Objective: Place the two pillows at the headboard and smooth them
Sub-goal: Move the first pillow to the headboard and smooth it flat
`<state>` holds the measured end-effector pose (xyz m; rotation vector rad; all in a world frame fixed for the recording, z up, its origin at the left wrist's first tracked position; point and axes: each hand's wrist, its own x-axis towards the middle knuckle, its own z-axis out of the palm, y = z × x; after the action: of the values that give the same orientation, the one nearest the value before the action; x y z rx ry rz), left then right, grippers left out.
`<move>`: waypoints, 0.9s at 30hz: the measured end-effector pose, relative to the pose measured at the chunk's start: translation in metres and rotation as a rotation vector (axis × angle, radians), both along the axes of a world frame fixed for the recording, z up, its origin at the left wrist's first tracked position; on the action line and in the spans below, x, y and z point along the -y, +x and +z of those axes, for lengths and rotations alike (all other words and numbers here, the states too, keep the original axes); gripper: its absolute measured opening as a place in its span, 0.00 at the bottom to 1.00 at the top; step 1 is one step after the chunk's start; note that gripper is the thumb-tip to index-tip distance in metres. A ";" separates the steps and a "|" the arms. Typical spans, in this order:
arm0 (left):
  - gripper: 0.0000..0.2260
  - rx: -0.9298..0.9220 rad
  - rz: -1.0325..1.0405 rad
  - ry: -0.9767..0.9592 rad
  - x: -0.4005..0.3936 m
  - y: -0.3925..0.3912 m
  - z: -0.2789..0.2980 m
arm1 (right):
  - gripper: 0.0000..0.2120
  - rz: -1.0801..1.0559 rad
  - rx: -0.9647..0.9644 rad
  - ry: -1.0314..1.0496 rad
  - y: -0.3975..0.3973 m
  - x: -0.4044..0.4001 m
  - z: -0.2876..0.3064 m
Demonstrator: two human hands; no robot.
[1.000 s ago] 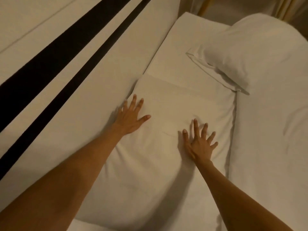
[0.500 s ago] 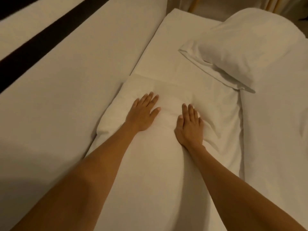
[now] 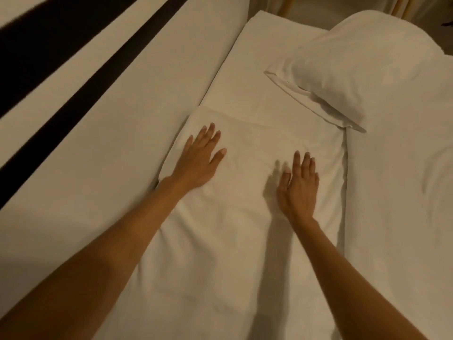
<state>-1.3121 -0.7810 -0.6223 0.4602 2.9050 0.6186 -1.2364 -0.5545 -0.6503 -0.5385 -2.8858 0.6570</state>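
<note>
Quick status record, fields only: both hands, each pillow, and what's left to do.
left hand: flat, palm down on near pillow, by its headboard edge
right hand: flat, palm down on the same pillow
far pillow: lying askew, away from the headboard, untouched
remaining: likely move the far pillow to the headboard and smooth it

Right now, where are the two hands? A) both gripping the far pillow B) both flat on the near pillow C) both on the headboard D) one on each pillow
B: the left hand and right hand lie palm-down, open, on the near pillow; the far pillow is untouched.
</note>
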 end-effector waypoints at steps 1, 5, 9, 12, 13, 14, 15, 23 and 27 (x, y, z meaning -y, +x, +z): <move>0.26 -0.027 -0.012 0.043 -0.005 0.020 0.005 | 0.27 0.019 -0.051 -0.026 0.011 0.021 0.006; 0.29 0.068 -0.068 -0.029 0.006 0.085 -0.022 | 0.26 0.130 0.049 -0.101 0.062 0.077 -0.011; 0.35 0.118 -0.071 -0.197 0.042 0.107 -0.062 | 0.26 0.217 0.275 -0.070 0.090 0.071 -0.046; 0.35 0.119 0.013 -0.205 0.054 0.108 -0.058 | 0.26 0.209 0.306 -0.034 0.086 0.054 -0.040; 0.34 0.127 0.038 -0.225 0.060 0.109 -0.056 | 0.26 0.200 0.334 -0.018 0.086 0.047 -0.038; 0.32 0.139 0.064 -0.263 0.068 0.110 -0.054 | 0.26 0.185 0.364 -0.002 0.087 0.039 -0.036; 0.31 0.161 0.097 -0.310 0.075 0.110 -0.051 | 0.27 0.159 0.392 0.002 0.089 0.031 -0.032; 0.29 0.059 0.169 -0.100 0.065 0.145 0.009 | 0.26 0.062 0.145 -0.046 0.118 0.040 0.019; 0.34 0.028 0.014 0.002 0.037 0.194 0.008 | 0.27 0.094 0.036 -0.111 0.165 0.085 0.016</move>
<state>-1.1183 -0.8180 -0.6138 0.4281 2.8843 0.6252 -1.0713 -0.6393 -0.6342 -0.4347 -2.9360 0.8335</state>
